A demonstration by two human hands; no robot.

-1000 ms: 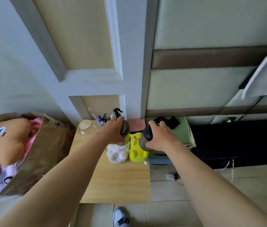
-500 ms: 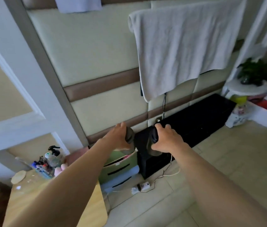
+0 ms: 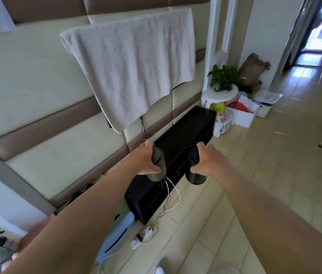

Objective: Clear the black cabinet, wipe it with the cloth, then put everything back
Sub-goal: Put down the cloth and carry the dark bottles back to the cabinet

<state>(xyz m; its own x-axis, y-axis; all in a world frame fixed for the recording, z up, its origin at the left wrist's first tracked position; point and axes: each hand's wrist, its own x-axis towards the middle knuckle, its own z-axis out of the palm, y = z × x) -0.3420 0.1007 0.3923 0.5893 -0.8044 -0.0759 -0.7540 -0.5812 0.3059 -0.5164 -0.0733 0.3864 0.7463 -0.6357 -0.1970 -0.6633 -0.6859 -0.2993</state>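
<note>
My left hand [image 3: 146,159] grips a green bottle [image 3: 157,167], my right hand [image 3: 208,161] a black bottle [image 3: 195,171], both above the black cabinet [image 3: 183,133] beyond my knuckles. They look rigid, smooth, possibly slippery; I'd hold mid-body.

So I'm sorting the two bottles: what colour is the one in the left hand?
Dark olive-grey bottle, seen in the head view.

A towel [image 3: 130,68] hangs on the padded wall. A plant [image 3: 222,77] stands on a white stool [image 3: 220,95]; a power strip [image 3: 142,235] lies on the floor [image 3: 264,175].
</note>
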